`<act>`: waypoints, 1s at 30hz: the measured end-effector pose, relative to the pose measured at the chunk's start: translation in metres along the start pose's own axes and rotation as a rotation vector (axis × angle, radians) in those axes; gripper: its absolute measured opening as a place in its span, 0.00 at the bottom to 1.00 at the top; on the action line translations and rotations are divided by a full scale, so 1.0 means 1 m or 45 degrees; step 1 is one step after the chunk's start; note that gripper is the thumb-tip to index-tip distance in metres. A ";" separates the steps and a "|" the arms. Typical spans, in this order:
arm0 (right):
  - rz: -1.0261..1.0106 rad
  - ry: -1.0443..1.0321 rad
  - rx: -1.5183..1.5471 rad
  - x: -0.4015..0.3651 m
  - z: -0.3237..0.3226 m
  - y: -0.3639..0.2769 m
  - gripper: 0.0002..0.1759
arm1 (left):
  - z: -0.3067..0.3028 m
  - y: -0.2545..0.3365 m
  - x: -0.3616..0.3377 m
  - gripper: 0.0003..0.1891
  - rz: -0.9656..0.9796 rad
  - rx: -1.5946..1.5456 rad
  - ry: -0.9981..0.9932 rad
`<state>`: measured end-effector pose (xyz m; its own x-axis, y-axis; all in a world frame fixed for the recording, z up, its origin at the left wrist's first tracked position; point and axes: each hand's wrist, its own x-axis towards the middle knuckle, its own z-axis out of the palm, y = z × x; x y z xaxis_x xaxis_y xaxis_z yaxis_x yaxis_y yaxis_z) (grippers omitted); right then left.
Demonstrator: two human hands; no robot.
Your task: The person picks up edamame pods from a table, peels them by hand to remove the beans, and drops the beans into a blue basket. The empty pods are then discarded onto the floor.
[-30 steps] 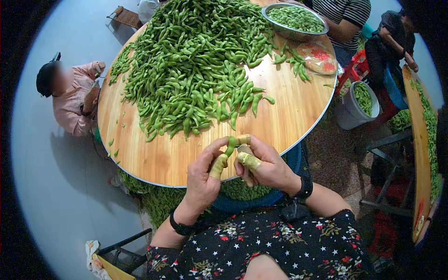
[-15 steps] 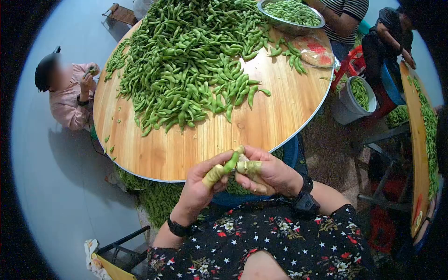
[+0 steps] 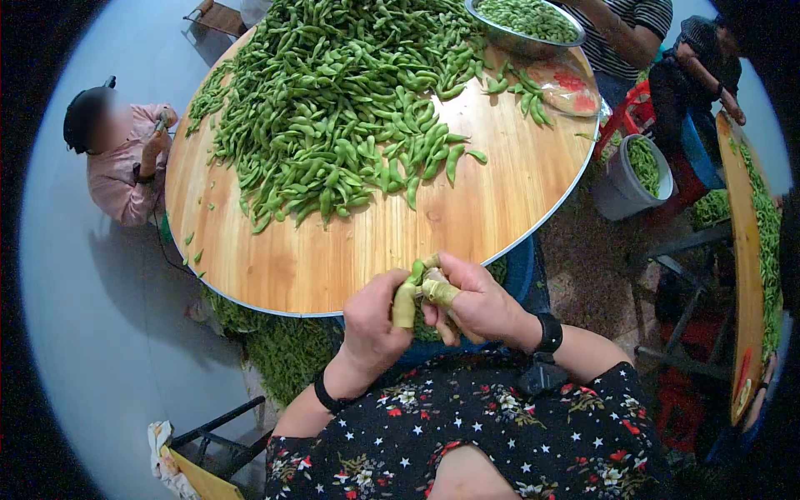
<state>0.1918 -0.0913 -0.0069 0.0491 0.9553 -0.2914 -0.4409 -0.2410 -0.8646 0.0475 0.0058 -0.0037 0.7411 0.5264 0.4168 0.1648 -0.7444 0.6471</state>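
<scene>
Both my hands meet at the near edge of the round wooden table [image 3: 350,250] and pinch one green soybean pod [image 3: 416,271] between them. My left hand [image 3: 375,321] has a yellowish wrap on its thumb and holds the pod from the left. My right hand [image 3: 475,304], with wrapped fingertips, grips it from the right. A large heap of green pods [image 3: 333,100] covers the far half of the table.
A metal bowl of shelled beans [image 3: 525,21] stands at the far right rim, next to a plastic bag [image 3: 571,87]. A person in pink [image 3: 125,158] sits at the left. Other people sit at the far right. A white bucket [image 3: 633,179] with pods stands on the floor.
My hands have closed tighter together around the pod and drawn slightly toward me, just below the table's rim. The person in pink has shifted a hand.
</scene>
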 end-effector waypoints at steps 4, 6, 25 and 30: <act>-0.161 0.031 -0.345 -0.001 -0.008 0.005 0.10 | -0.001 -0.008 -0.006 0.07 -0.568 -0.563 -0.140; -0.321 0.049 -0.885 -0.004 -0.013 -0.005 0.11 | -0.004 -0.007 -0.007 0.06 -0.479 -0.385 -0.169; -0.696 0.121 -1.205 -0.004 -0.010 -0.011 0.11 | -0.007 0.015 -0.014 0.12 -0.122 -0.167 -0.293; -0.538 -0.124 -1.157 -0.016 -0.004 -0.015 0.09 | 0.010 0.001 -0.020 0.13 -0.337 -0.497 -0.487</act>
<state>0.2014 -0.1035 0.0091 -0.0481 0.9927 0.1106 0.4487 0.1204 -0.8855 0.0393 -0.0100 -0.0176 0.9009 0.4341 -0.0027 0.1785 -0.3646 0.9139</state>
